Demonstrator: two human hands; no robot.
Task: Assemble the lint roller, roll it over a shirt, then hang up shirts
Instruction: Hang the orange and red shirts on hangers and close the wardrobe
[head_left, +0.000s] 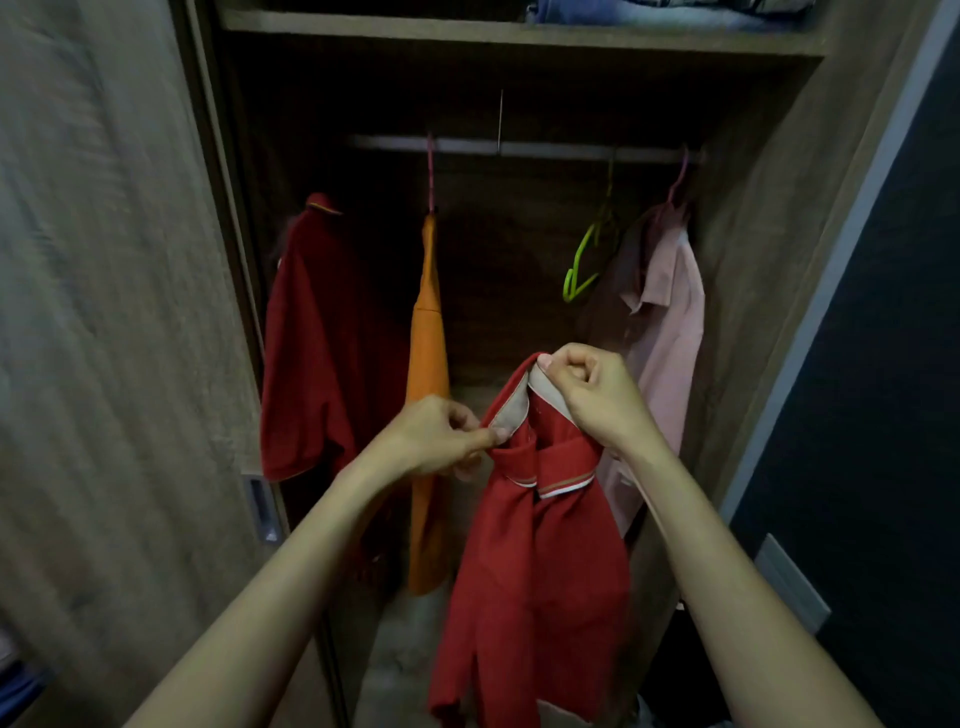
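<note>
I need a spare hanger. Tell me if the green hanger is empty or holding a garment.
Empty: the green hanger hangs bare on the rail, no cloth over it, beside the pink shirt.

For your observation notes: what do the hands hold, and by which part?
The red shirt, by its collar: left hand pinches one end, right hand grips the top.
</note>
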